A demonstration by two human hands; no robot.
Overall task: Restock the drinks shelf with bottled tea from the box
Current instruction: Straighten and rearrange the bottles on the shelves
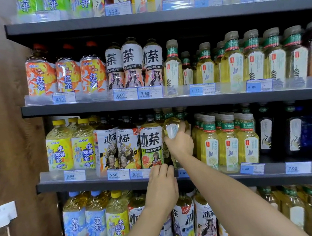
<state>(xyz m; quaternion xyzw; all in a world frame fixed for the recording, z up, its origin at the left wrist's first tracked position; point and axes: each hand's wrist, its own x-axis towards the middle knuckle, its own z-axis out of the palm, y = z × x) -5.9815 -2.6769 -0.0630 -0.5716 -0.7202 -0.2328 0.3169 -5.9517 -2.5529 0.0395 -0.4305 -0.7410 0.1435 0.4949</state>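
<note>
Left hand [162,188] rests loose-fingered on shelf edge [82,185]; right hand [180,142] grips tea bottle [172,129] (just above).

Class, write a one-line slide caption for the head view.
Right hand grips a tea bottle at the shelf; left hand touches its price rail.

Shelving, dark grey, clear rails [41,100] w/ price tags [125,94].
Top shelf [163,17]: green-label btls [53,5], rest cut off.
2nd shelf [169,102]: orange btls [66,76], white-label btls [132,64], pale tea btls [254,60].
3rd shelf [100,184]: yellow-cap btls [71,146], iced-tea btls [127,147], more of same pale tea, dark btls [265,129].
Bottom: blue-label btls [85,226], mixed tea.
</note>
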